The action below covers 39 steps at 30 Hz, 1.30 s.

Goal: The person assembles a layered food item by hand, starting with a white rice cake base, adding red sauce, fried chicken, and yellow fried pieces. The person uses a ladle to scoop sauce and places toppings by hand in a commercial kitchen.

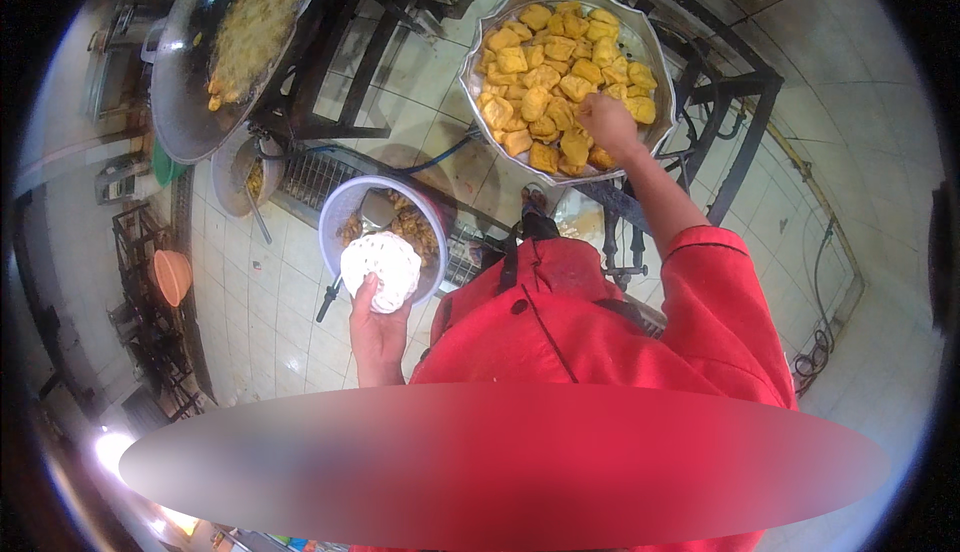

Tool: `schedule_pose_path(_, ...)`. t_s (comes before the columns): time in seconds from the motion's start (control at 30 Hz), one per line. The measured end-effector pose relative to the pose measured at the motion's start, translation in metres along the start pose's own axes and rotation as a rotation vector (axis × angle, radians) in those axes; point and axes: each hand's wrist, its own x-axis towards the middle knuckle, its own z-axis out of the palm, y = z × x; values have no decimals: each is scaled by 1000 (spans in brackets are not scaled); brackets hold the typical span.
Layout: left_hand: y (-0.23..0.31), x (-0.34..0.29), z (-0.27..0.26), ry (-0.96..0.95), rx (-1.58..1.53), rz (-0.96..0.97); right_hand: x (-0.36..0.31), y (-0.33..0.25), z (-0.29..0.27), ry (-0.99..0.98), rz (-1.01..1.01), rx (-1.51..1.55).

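My left hand (379,337) grips a bright white, round thing (381,270) with a bumpy surface, thumb on top; glare hides what kind it is. It hangs over the near side of a pale round tub (330,214). Brown pieces (415,232) and a metal scoop or cup (377,210) show inside that tub. Stretched forward, my right hand (610,124) is at the right part of a wide metal tray (480,42), its fingers curled down among golden fried blocks that look like tofu (540,77). Whatever those fingertips pinch is hidden.
A large wok (180,82) with food frying in bubbling oil stands at the far left. Below it is a smaller pan (230,177) with a long handle. Black metal frames (745,142) flank the tray. A floor drain grate (315,177) and orange basket (173,278) lie left.
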Motion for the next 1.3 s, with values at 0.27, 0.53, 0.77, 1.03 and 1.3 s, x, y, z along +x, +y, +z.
schedule_pose_path(0.27,2,-3,14,0,-93,-48,2,-51,13,133,-6,-192)
schedule_pose_path(0.53,0,-2,9,0,-174,-54,16,20,9,53,100,412)
schedule_pose_path(0.77,-6,-3,8,19,-192,-48,6,30,-14,-81,261,869)
schedule_pose_path(1.03,-6,-5,10,22,-206,-51,3,49,-40,144,141,285)
schedule_pose_path(1.3,-5,-6,13,30,-193,-54,-1,32,-26,9,0,-115)
